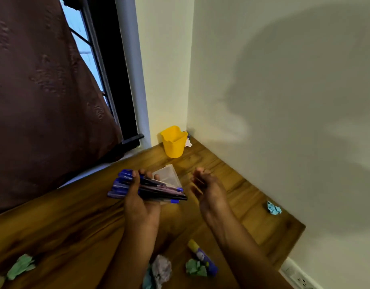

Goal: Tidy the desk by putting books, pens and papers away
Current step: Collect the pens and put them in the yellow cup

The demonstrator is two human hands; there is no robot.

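Pens [159,190] lie fanned in your left hand [139,203], thumb and fingers wrapped round their middle, above the desk [75,215] and short of the yellow cup [173,142]. Your right hand [209,190] hovers just beside them, fingers loose, holding nothing. The pens look light, stiff and slick, and likely to slide apart. Square the splayed ends with your right hand, then grip the bundle mid-length.

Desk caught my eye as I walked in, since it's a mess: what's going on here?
A person is tidying. Their left grip holds a bundle of pens above the desk; the right grip is open and empty beside it. A yellow cup stands in the corner. Paper scraps and a glue stick lie on the desk.
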